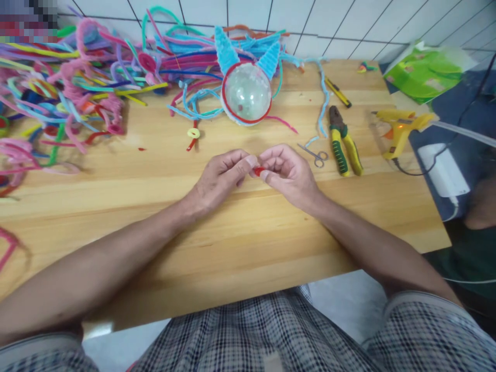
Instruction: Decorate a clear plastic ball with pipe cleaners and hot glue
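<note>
Above the middle of the wooden table, my left hand and my right hand meet at the fingertips. Between them is a small red piece, pinched by both; its exact shape is partly hidden by the fingers. Just beyond the hands sits a clear round dome with a red rim and two fuzzy blue ears. A short red stem with a pale yellow ring lies to the left of the dome.
Colourful pipe cleaners are heaped at the back left. On the right lie small scissors, green-yellow pliers, a yellow cutter and a yellow glue gun with its cord. A green bag stands beyond the right corner.
</note>
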{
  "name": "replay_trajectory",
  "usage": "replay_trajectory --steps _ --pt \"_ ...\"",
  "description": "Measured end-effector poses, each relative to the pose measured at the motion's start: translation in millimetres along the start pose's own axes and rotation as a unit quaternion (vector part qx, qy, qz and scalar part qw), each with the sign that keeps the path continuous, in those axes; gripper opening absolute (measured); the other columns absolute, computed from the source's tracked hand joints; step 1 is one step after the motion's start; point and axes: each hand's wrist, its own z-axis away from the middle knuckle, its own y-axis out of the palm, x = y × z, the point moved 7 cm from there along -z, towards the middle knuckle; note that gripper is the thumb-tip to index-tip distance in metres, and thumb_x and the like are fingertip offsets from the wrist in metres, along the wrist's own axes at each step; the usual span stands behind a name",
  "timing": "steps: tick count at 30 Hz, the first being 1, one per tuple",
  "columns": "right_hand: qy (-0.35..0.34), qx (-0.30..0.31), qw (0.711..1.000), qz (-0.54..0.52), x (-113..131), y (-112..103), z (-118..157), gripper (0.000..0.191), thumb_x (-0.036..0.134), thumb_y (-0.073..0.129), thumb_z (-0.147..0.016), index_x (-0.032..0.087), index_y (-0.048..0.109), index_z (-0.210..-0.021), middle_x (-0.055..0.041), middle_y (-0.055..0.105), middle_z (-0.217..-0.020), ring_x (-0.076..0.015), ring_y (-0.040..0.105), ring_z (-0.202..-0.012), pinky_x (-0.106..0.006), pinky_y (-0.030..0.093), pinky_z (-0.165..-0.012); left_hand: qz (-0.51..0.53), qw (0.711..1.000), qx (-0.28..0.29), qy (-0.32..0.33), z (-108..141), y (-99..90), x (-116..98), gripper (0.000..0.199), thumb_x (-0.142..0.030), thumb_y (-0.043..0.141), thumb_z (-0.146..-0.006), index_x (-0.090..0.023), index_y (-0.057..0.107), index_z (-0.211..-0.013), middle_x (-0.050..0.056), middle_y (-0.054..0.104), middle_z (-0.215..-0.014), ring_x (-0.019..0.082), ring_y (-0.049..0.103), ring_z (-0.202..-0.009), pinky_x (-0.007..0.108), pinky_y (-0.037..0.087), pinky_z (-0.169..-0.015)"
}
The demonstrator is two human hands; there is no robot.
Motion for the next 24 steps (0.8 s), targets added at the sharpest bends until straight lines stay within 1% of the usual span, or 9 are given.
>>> replay_trajectory --steps 4,8,12,16,18,20,22,24 --pt "0.012 0.01 1.0 -0.023 0.2 2.0 -0.4 0.034 0.038 0.087 -0.091 0.026 0.063 -0.112 0.0041 0.072 -0.087 -0.0132 0.067 -0.076 -0.028 0.054 -0.071 0.005 1.0 0.016 -0.006 -0.6 2.9 -2.9 0.038 -0.053 0.086 -0.096 -0.019 0.075 -0.084 -0.004 0.06 -0.069 0.01 0.047 -0.064 0.026 0.045 -0.067" --pt "0.008 -0.01 1.0 -0.018 1.8 -0.3 0.1 0.035 0.041 0.089 -0.09 0.027 0.064 -0.11 0.0028 0.073 -0.091 -0.0143 0.069 -0.081 -0.029 0.056 -0.074 0.014 1.0 0.01 -0.006 -1.8 1.9 -0.8 0.039 -0.054 0.086 -0.095 -0.019 0.075 -0.083 -0.002 0.066 -0.073 0.011 0.052 -0.067 0.026 0.047 -0.07" --pt "0.006 -0.018 1.0 -0.006 0.6 -1.4 0.7 0.036 0.045 0.09 -0.09 0.027 0.065 -0.108 0.0025 0.073 -0.092 -0.0145 0.069 -0.081 -0.03 0.057 -0.074 -0.002 1.0 0.012 -0.007 -1.1 2.2 1.5 0.043 -0.059 0.086 -0.095 -0.019 0.074 -0.083 -0.002 0.064 -0.07 0.012 0.052 -0.066 0.026 0.046 -0.067" --pt "-0.004 -0.021 1.0 -0.001 0.8 -2.0 0.1 0.035 0.046 0.088 -0.092 0.026 0.065 -0.11 0.0024 0.073 -0.093 -0.0145 0.07 -0.083 -0.03 0.058 -0.075 -0.005 1.0 -0.006 -0.008 0.5 0.9 0.9 0.042 -0.058 0.078 -0.102 -0.019 0.075 -0.085 -0.002 0.06 -0.068 0.011 0.048 -0.062 0.026 0.042 -0.062" --pt "-0.012 -0.027 1.0 0.004 1.9 -3.2 -0.2 0.035 0.046 0.088 -0.092 0.026 0.065 -0.11 0.0026 0.073 -0.093 -0.0145 0.07 -0.083 -0.03 0.058 -0.075 -0.002 1.0 -0.011 -0.008 0.8 1.0 -0.1 0.039 -0.055 0.079 -0.101 -0.02 0.075 -0.087 -0.002 0.063 -0.07 0.012 0.051 -0.064 0.025 0.044 -0.064" --pt "-0.014 -0.033 0.999 0.011 2.3 -4.3 -0.4 0.036 0.047 0.089 -0.092 0.026 0.066 -0.109 0.0027 0.072 -0.093 -0.0144 0.07 -0.084 -0.03 0.058 -0.075 -0.005 1.0 -0.002 -0.006 0.9 2.8 -0.9 0.037 -0.054 0.084 -0.098 -0.02 0.074 -0.087 -0.002 0.068 -0.073 0.013 0.057 -0.069 0.025 0.048 -0.068" --pt "-0.012 -0.036 0.999 0.014 2.0 -5.2 -0.6 0.037 0.049 0.09 -0.091 0.026 0.066 -0.108 0.0027 0.072 -0.093 -0.0144 0.069 -0.084 -0.03 0.058 -0.076 -0.012 1.0 0.01 -0.001 0.8 4.4 -1.1 0.038 -0.055 0.085 -0.096 -0.02 0.074 -0.087 -0.001 0.071 -0.076 0.014 0.061 -0.073 0.026 0.051 -0.072" --pt "-0.009 -0.038 0.999 0.014 1.2 -5.9 -0.8 0.039 0.052 0.091 -0.091 0.027 0.066 -0.107 0.0026 0.072 -0.093 -0.0145 0.069 -0.084 -0.03 0.059 -0.076 -0.02 1.0 0.015 0.003 0.7 4.4 -0.3 0.041 -0.058 0.084 -0.098 -0.019 0.076 -0.087 0.0 0.072 -0.076 0.014 0.064 -0.075 0.027 0.052 -0.073"
